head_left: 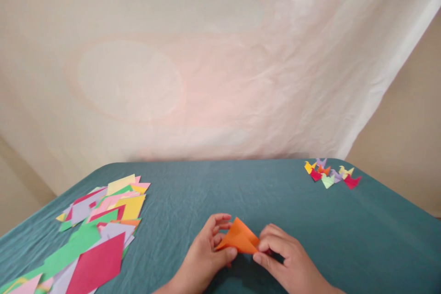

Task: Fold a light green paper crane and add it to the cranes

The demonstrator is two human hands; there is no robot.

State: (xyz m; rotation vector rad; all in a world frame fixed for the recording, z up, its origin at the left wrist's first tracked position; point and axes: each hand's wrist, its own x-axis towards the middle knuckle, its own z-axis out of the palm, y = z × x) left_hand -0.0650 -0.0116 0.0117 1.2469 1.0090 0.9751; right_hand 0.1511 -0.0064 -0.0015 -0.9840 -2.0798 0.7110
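Covering the whole table is a teal tablecloth (241, 193), with a big pale sheet (220, 64) hanging behind it. At about 9 o'clock from the hands lies a loose pile of coloured paper squares (99, 225), well apart from them. Far off at about 1 o'clock sits a little bunch of small folded paper shapes (330, 173). No box or bowl shows.

Both hands meet near the front edge. The folded orange paper (239, 238) sits between them, its long side running from 9 to 3 o'clock, its point up at 12. The left hand (206, 252) pinches its left end. The right hand (285, 257) pinches its right end. Both are equally close.
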